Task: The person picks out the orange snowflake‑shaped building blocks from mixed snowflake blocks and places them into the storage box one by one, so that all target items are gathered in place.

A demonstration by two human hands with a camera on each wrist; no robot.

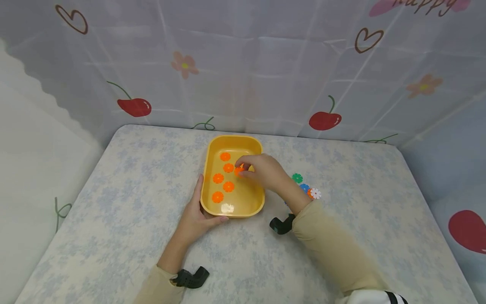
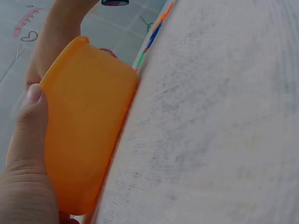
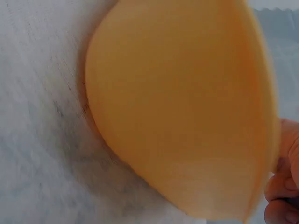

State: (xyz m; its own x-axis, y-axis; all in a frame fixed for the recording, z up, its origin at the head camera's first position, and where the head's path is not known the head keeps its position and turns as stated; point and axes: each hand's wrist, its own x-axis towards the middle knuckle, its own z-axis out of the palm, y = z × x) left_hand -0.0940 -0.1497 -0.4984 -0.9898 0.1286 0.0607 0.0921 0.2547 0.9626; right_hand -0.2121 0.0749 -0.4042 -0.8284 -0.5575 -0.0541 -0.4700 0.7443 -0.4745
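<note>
A yellow plastic tray (image 1: 256, 202) lies on the table with several notched orange snowflake discs (image 1: 217, 197) spread over its floor. My left hand (image 1: 194, 219) holds its near left corner, thumb along the near wall and fingers along the left side. The left wrist view shows that thumb (image 2: 29, 135) against the tray's outer wall (image 2: 88, 130). Reaching over the right rim, my right hand (image 1: 262, 169) pinches an orange disc (image 1: 238, 171) just inside the tray. The right wrist view shows mostly the tray wall (image 3: 177, 102), with curled fingers (image 3: 282, 189) at the edge; the disc is hidden there.
Right of the tray, partly under the right forearm, lies a small group of loose discs: green (image 1: 297, 178), blue (image 1: 304, 188) and white (image 1: 315, 193) ones among them. A patterned cloth covers the table (image 1: 125, 177). A printed curtain (image 1: 243, 76) hangs along its back edge.
</note>
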